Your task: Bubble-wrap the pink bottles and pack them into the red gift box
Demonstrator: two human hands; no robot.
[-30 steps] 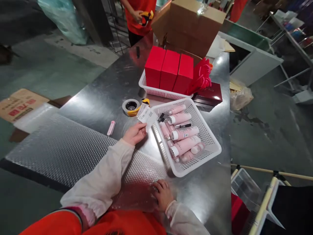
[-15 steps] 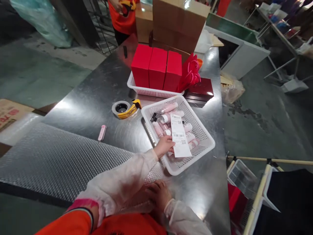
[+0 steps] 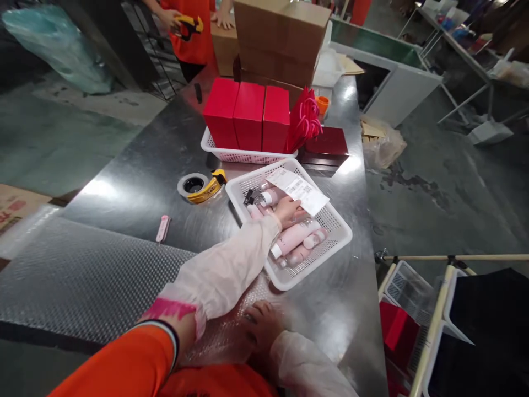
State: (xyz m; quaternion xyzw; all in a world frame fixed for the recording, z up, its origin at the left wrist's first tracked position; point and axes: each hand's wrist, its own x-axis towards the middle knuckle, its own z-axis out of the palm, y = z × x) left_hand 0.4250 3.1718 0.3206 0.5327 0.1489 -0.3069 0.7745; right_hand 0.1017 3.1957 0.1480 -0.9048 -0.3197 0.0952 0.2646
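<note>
My left hand (image 3: 286, 210) reaches over the white mesh basket (image 3: 326, 255) and pinches a white printed paper slip (image 3: 298, 189) above the pink tubes (image 3: 294, 237) lying inside. My right hand (image 3: 261, 325) lies close to my body, fingers spread flat on a sheet of bubble wrap (image 3: 225, 331) on the metal table (image 3: 144, 182). Both arms wear white sleeve covers.
Behind stands a second white basket (image 3: 215, 149) with three red boxes (image 3: 248, 116), plus red ribbon loops (image 3: 305, 118) and a dark red box (image 3: 328, 142). A tape dispenser (image 3: 198, 187) and a pink cutter (image 3: 162, 228) lie to the left. Cardboard boxes (image 3: 281, 38) and another person (image 3: 188, 27) are at the far end.
My left hand picked the paper slip up from the table beside the tape, carried it right over the basket of tubes, and now holds it farther back. The right hand stayed on the bubble wrap.
</note>
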